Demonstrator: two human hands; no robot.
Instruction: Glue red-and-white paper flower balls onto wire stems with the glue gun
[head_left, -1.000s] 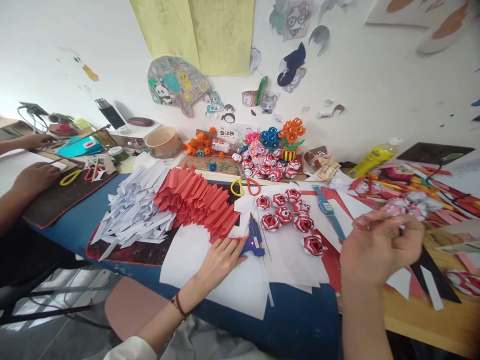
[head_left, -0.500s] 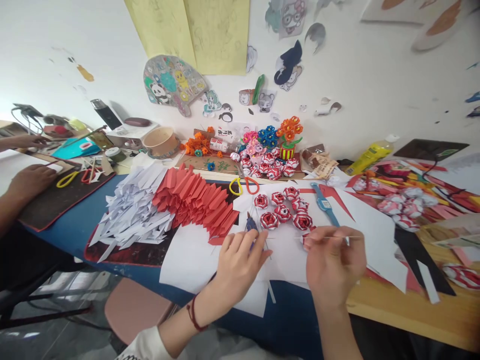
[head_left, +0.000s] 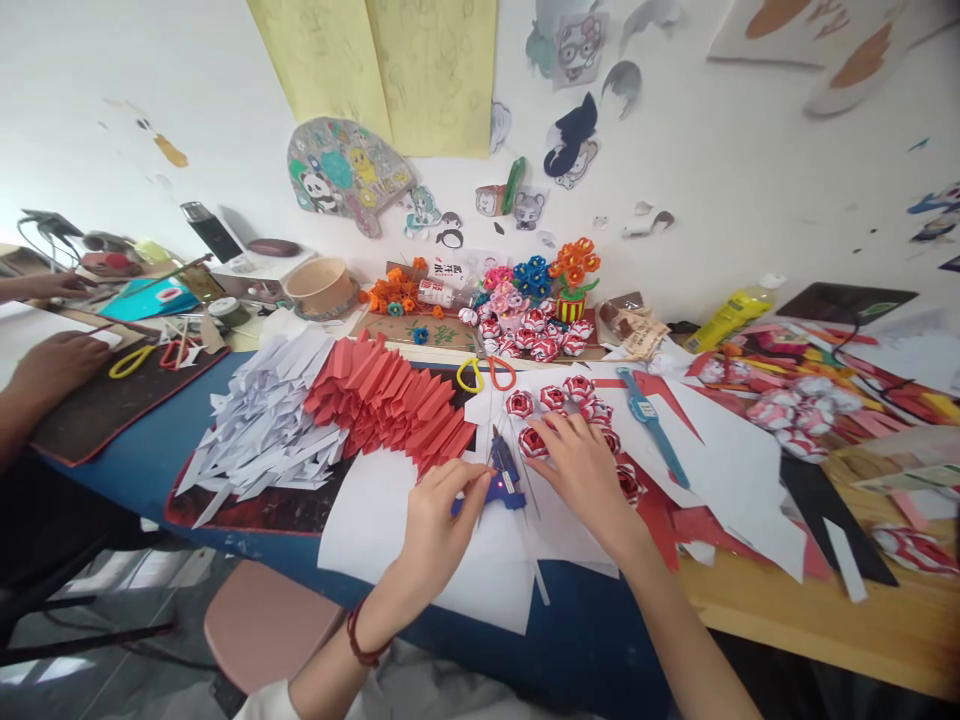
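Several red and white paper roses point(head_left: 519, 403) lie on white paper at the middle right. My right hand point(head_left: 581, 470) reaches over them, fingers spread and bent, its fingertips at a rose point(head_left: 533, 443). Whether it grips that rose is unclear. My left hand point(head_left: 442, 515) is closed in a pinch, left of a blue glue gun point(head_left: 504, 482) with a small red light; what it holds is too small to make out. Thin sticks lie beside the glue gun. Folded white strips point(head_left: 262, 420) and red strips point(head_left: 390, 400) are heaped to the left.
Yellow and red handled scissors point(head_left: 487, 374) lie behind the glue gun. A blue watch-like band point(head_left: 652, 425) is on the right. Paper flowers point(head_left: 532, 280) stand by the wall, with a yellow bottle point(head_left: 735, 312) farther right. Another person's hand point(head_left: 64, 365) rests at far left.
My right hand has moved left and forward from the paper's right side onto the roses, and the thin stick between its fingers no longer shows. My left hand has shifted slightly left, uncovering the glue gun.
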